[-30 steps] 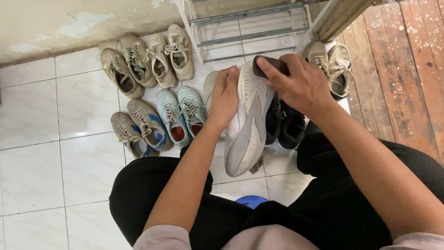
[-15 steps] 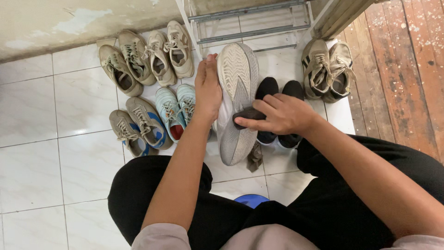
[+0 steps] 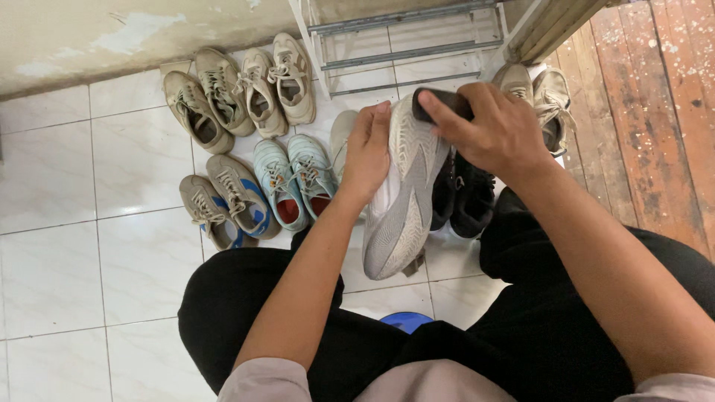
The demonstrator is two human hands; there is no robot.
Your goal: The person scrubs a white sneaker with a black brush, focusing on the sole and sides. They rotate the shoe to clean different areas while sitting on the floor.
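The left hand [image 3: 366, 155] is gripping the grey shoe [image 3: 402, 201], sole up, over the tiled floor [image 3: 74, 246]. The right hand [image 3: 495, 134] is pressing a dark brush [image 3: 436, 104] on its far end.

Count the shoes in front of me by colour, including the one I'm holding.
beige shoes: 6
tan and blue shoes: 2
light blue shoes: 2
black shoes: 2
grey shoe: 1, held by the left hand, with the right hand pressing a dark pad on it
pale shoe, partly hidden: 1
Total: 14 shoes
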